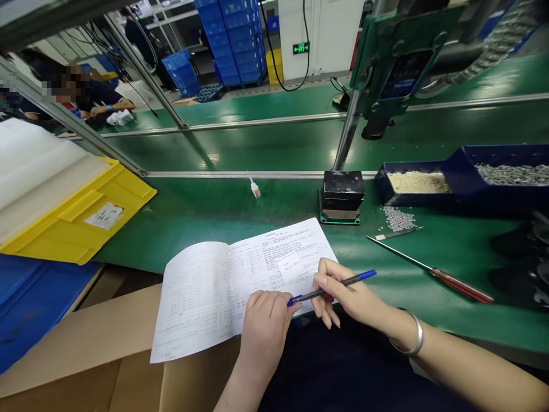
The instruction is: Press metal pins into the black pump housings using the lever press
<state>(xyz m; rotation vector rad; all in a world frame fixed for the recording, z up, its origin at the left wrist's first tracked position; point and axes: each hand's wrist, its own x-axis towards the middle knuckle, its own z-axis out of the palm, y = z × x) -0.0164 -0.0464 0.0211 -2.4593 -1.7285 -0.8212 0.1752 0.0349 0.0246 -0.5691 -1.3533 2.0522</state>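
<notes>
An open booklet (274, 257) of printed pages with some handwriting lies at the bench's front edge, its left page hanging over cardboard. My right hand (343, 292) pinches a dark pen (354, 279) with blue ends between thumb and forefinger, the other fingers loosely curled. Beside it, my left hand (266, 317) rests over the booklet's lower edge, thumb and fingers closed on the pen's left end. Whether that blue end is a cap is hard to make out. A silver bangle (416, 335) circles my right wrist.
A red-handled screwdriver (454, 280), small metal parts (397, 218) and blue bins (418, 197) are on the right. Behind the booklet stand a small white bottle (255, 189) and a black-topped stand base (343, 191). A yellow crate (81, 212) sits left; another person (98, 97) works beyond.
</notes>
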